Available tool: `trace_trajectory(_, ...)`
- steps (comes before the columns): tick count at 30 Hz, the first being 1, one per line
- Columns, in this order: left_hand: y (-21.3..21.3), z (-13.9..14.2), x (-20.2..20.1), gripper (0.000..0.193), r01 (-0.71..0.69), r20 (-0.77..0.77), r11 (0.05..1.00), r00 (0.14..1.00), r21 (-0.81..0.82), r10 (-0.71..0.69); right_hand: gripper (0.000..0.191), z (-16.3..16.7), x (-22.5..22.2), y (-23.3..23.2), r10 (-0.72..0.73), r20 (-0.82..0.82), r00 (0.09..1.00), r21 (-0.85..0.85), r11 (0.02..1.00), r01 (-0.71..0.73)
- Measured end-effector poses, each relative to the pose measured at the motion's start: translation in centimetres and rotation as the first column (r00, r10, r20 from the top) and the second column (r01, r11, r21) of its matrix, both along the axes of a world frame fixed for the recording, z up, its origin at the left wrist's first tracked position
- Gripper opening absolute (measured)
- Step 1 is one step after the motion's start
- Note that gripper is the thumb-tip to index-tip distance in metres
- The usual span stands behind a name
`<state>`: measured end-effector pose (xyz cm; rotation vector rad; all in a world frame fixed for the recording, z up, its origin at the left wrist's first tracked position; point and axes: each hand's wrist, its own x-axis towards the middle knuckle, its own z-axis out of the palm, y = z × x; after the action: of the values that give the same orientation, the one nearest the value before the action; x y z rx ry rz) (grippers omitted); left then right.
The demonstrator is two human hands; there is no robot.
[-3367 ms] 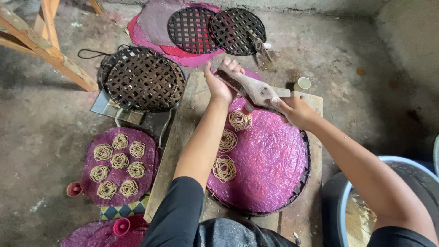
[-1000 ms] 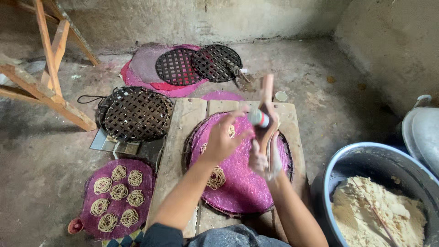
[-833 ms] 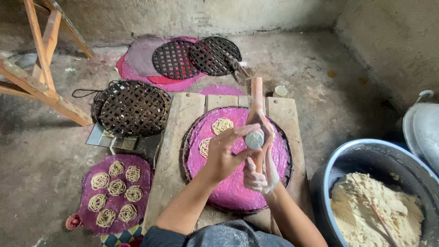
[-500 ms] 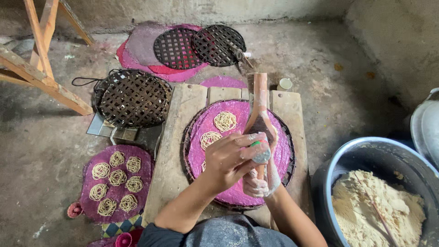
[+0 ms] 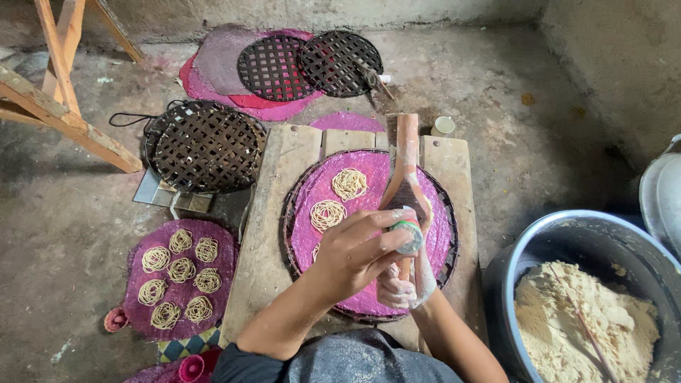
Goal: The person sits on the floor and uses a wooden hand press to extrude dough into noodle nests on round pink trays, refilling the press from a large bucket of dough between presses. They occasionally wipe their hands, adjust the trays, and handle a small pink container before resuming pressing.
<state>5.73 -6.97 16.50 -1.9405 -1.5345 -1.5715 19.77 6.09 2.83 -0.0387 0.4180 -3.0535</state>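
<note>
Concrete floor (image 5: 85, 234), rough and stained; a wooden trestle leg (image 5: 64, 113) cuts in at upper left. Low plank worktop (image 5: 266, 227) sits on the floor, carrying a round woven tray with a magenta mat (image 5: 369, 298). Large basin (image 5: 525, 255) at lower right, part-filled with pale dough (image 5: 574, 319); its right side is cut off by the frame edge, and a thin stick lies in the dough.

Dark lattice trays: one (image 5: 206, 145) left of the worktop, two more (image 5: 273, 67) stacked on pink mats at the far wall. A second purple mat (image 5: 181, 276) on the floor holds eight noodle coils.

Wooden noodle press (image 5: 406, 181) stands upright over the tray, handle pointing away. Left hand (image 5: 355, 252) is curled around a small green-rimmed metal disc or cap (image 5: 409, 235) at the press's lower end. Right hand (image 5: 397, 287), floured, is closed around the press from below, mostly covered by the left.

Two noodle coils (image 5: 350, 183) lie on the magenta mat, a third partly behind the left wrist.

Judgement: the press is being fitted or reloaded, not squeezed; the next move calls for seating the cap squarely and keeping the press steady over bare mat.

Hard to tell: whether the disc is fully seated; right-hand fingers hidden; a small pale cup (image 5: 443, 126) beyond the worktop, contents unclear.
</note>
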Motion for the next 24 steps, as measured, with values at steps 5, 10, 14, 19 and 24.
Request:
trace_trajectory(5,0.5,-0.8,0.1,0.040,0.011,0.022,1.000,1.000,-0.006,-0.011,0.098,-0.4,0.7,-0.6,0.021,-0.013,1.000,-0.034,0.999,-0.022)
trace_trajectory(10,0.7,-1.7,0.2,0.044,-0.008,0.044,0.997,0.999,-0.081,0.012,0.100,-0.9,1.2,-1.2,0.084,-0.016,0.996,-0.129,0.988,-0.085)
trace_trajectory(14,0.4,-2.0,-0.1,0.043,-0.012,0.056,0.989,0.998,-0.147,0.021,0.097,-1.4,1.5,-1.3,0.021,-0.052,0.998,-0.062,0.998,-0.024)
trace_trajectory(19,0.4,-2.8,-0.1,0.050,0.005,0.105,0.988,0.994,-0.157,0.012,0.092,-1.8,2.0,-1.4,0.022,-0.038,0.999,-0.041,0.999,-0.024)
trace_trajectory(24,0.4,-4.1,-0.1,0.060,0.019,0.155,0.988,0.988,-0.154,0.005,0.090,-1.6,2.2,-1.6,0.001,0.005,1.000,-0.038,0.999,-0.001)
